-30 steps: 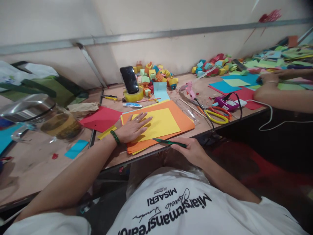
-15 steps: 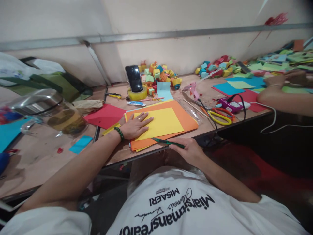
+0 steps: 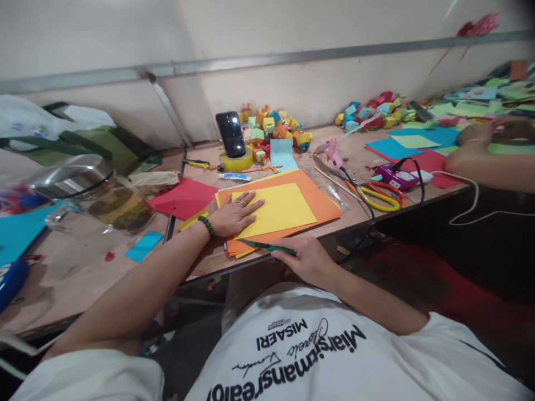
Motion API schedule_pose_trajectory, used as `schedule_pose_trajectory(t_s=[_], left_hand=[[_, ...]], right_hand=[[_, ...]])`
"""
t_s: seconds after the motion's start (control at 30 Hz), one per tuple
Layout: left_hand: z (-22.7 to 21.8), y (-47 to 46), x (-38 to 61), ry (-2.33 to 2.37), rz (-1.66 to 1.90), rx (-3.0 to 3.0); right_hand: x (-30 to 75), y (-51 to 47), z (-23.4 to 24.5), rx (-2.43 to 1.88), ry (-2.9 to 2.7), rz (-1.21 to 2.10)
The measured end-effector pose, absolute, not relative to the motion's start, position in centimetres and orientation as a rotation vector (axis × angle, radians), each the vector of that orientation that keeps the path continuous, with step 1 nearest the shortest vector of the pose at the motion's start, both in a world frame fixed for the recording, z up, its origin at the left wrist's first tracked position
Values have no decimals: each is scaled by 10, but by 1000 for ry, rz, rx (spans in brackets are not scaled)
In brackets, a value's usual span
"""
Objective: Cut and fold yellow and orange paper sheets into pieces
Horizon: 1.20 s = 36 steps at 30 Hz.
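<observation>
Overhead, in the head view, the left hand [image 3: 234,214] lay flat on a plain yellow sheet [image 3: 284,209], fingers slightly apart, atop an orange stack [image 3: 321,203]. The right hand [image 3: 307,259] had its fingers clamped on a slim green pencil [image 3: 261,245] at the stack's near edge. A scuffed plywood worktop [image 3: 75,262] met a pale wall [image 3: 292,28]. The pencil's long axis ran left-right, tip pointing left.
</observation>
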<state>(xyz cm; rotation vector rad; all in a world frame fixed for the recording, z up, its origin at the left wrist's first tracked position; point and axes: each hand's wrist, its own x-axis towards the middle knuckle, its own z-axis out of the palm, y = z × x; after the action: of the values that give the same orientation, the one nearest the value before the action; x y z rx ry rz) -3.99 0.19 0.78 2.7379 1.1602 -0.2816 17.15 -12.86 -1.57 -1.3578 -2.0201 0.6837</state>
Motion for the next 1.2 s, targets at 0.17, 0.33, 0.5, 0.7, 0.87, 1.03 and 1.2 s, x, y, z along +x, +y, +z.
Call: schedule_pose_trajectory(t_s=[0.17,0.33,0.5,0.7,0.87,1.03,1.2], left_hand=[[9,1,-41,1139,-275,2711],[16,-4,-41,1166,-297,2737],[19,-10,-40,1184,-138,2861],[13,-20,-31,947,97,2888],[16,-26,-29,876,108,2888],[19,-30,-31,805,124,2912],[17,-31,-34,732,191,2989]], right_hand=[[161,-130,-22,-1303,-2094,674],[203,-135,-25,-1249,-2020,595],[271,-99,-8,-1726,-1693,-30],[300,-57,-24,-2058,-1779,-220],[288,-77,-20,-1689,-1882,-338],[261,-92,-12,-1185,-2232,3],[257,-82,-24,-1057,-2288,175]])
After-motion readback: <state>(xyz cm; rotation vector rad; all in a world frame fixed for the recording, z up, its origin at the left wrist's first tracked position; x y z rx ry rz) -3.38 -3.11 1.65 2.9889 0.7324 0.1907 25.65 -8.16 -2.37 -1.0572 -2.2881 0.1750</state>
